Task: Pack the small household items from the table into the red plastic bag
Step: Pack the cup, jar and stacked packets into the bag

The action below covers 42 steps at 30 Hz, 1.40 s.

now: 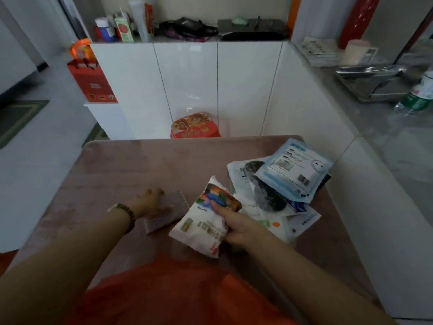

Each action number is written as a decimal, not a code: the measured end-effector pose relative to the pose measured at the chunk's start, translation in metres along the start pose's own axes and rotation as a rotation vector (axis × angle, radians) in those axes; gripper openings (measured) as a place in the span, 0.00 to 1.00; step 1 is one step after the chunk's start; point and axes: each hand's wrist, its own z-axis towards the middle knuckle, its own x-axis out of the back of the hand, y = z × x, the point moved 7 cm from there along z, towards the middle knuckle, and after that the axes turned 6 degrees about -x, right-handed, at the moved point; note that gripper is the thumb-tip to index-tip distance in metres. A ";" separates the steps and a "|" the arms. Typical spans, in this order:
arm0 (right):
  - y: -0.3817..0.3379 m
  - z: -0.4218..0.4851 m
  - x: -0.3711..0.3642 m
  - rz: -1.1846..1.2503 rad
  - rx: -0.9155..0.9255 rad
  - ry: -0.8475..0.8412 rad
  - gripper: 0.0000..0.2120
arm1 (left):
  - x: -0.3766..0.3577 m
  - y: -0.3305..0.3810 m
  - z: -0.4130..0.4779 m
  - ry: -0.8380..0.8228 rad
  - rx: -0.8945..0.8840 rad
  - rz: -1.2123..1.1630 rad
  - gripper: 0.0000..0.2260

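Head view: right hand (236,227) is holding a white printed packet (199,228). The thumb is pressing on top and the fingers are curling underneath, so that grip is closing fully on it. The packet is sitting tilted near the middle of the surface (131,165); I can't tell if it's lifted clear or touching.

Left hand (150,201) is lying over a grey patterned pack (168,214) at 9 o'clock of the packet. It's blurring there, so I can't tell whether that grip is clamping the pack or just resting on it.

Red plastic bag (182,292) is lying at 6 o'clock, at the near edge, below both hands. Its mouth isn't readable.

The pile is sitting at 2 o'clock of the right hand: a blue-and-white packet (297,167) is lying on top of a clear pouch with dark contents (262,193), among other flat packets.

Judging: the picking step is running, with several items not yet packed. The next move is calling for bringing the white packet toward 6 o'clock and into the bag, probably with one hand opening the mouth first.
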 end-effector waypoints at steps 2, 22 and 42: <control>0.006 0.018 -0.015 0.001 -0.018 -0.030 0.04 | 0.002 -0.003 -0.005 -0.031 0.005 0.006 0.32; -0.022 -0.233 -0.089 -0.170 0.469 -0.211 0.17 | 0.107 0.138 -0.281 0.109 -0.640 -1.012 0.14; 0.172 -0.314 -0.111 -0.371 0.376 -0.142 0.05 | -0.117 -0.034 -0.468 0.558 -0.480 -0.003 0.27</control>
